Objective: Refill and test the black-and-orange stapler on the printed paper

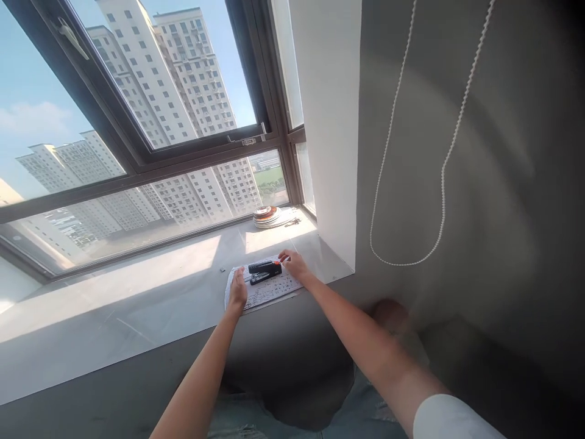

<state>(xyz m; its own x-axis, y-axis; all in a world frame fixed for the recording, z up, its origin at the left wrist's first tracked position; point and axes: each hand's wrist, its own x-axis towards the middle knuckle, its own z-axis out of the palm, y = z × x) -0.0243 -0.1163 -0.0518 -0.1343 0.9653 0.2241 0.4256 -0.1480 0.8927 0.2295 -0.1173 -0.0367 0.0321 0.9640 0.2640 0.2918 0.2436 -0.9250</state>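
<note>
A black stapler (264, 271) with an orange end lies on a printed sheet of paper (267, 292) on the grey window sill (137, 299). My left hand (238, 289) rests flat on the paper's left part, fingers stretched toward the stapler. My right hand (295, 264) is at the stapler's right end, fingers curled and touching its orange tip. A tiny loose piece, perhaps a staple (222, 268), lies on the sill left of the paper.
A stack of round plates or discs (266, 216) sits at the sill's far right by the window frame (278, 131). A white pillar (329, 128) and a grey wall with a hanging bead chain (411, 183) stand to the right.
</note>
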